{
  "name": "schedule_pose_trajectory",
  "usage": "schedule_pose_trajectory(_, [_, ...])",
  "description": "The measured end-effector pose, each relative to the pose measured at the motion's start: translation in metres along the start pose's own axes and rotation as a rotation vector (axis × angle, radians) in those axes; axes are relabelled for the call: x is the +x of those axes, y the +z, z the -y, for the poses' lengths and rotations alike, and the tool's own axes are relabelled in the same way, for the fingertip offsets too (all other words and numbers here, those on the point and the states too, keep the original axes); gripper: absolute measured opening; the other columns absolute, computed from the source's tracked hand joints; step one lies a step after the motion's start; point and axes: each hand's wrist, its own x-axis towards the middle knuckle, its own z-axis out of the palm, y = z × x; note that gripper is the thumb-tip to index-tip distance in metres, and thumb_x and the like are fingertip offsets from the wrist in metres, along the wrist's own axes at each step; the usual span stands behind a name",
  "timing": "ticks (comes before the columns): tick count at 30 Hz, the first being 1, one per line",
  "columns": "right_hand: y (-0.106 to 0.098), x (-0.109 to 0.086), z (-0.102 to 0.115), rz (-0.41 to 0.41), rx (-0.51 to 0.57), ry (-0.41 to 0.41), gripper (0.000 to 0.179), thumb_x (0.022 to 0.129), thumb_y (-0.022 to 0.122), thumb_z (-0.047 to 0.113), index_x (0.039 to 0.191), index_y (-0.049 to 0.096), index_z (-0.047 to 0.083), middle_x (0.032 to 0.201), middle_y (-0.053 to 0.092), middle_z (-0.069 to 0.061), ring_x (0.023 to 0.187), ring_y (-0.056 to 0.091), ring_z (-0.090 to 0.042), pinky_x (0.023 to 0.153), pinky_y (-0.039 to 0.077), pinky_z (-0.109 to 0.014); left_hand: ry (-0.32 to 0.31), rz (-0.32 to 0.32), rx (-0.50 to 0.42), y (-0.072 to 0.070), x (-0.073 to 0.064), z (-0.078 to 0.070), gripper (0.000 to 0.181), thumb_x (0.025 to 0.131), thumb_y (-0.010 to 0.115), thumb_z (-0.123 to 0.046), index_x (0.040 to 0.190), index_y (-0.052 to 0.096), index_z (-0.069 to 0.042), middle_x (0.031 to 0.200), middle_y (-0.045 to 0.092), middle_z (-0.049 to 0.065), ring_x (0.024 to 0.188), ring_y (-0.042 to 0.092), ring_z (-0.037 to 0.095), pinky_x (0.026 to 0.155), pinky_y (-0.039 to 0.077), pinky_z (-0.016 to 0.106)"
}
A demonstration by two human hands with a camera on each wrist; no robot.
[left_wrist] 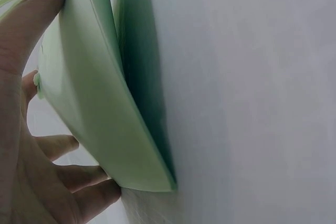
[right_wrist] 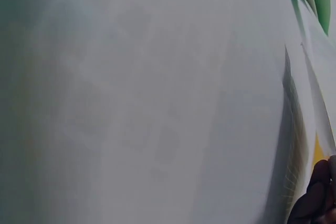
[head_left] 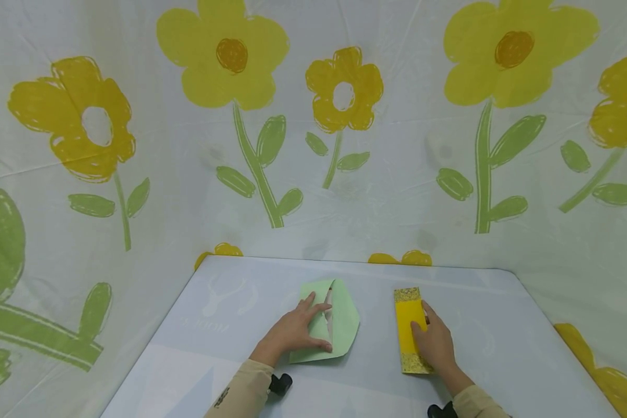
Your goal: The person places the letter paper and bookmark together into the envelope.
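A light green paper envelope (head_left: 347, 322) lies on the table with its pointed flap spread to the right and its mouth gaping. My left hand (head_left: 291, 330) grips it, thumb toward the near end and fingers toward the far end. In the left wrist view the envelope (left_wrist: 100, 108) bows between the thumb and the fingers. To the right, my right hand (head_left: 438, 342) holds a yellow card (head_left: 409, 319) with gold glitter bands at both ends, pinched along its right edge. Only dark fingertips (right_wrist: 315, 192) and a sliver of yellow show in the right wrist view.
Both hands work over a pale table (head_left: 230, 360) with rounded back corners. A white curtain (head_left: 345, 220) printed with yellow flowers closes in the back and sides. Black wrist straps (head_left: 280, 384) sit at the cuffs of beige sleeves (head_left: 240, 389).
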Motion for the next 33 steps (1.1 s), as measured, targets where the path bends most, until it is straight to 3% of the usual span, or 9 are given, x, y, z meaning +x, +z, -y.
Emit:
schedule_pose_trajectory(17, [0.005, 0.000, 0.007, -0.020, 0.023, -0.010, 0.068, 0.100, 0.057, 0.018, 0.158, 0.028, -0.001, 0.134, 0.052, -0.034, 0.106, 0.055, -0.039, 0.091, 0.047, -0.058, -0.009, 0.000, -0.003, 0.000, -0.002, -0.001, 0.098, 0.064, 0.081, -0.075, 0.150, 0.045, -0.042, 0.168, 0.021, 0.011, 0.148, 0.030, 0.044, 0.104, 0.043, 0.062])
schedule_pose_trajectory(33, [0.008, 0.001, 0.012, -0.028, 0.051, -0.025, 0.068, 0.100, 0.057, 0.018, 0.158, 0.028, -0.001, 0.134, 0.051, -0.034, 0.104, 0.055, -0.038, 0.087, 0.048, -0.054, -0.001, -0.015, -0.001, -0.001, -0.002, -0.004, 0.099, 0.064, 0.082, -0.073, 0.150, 0.046, -0.039, 0.167, 0.023, 0.015, 0.143, 0.037, 0.047, 0.102, 0.044, 0.062])
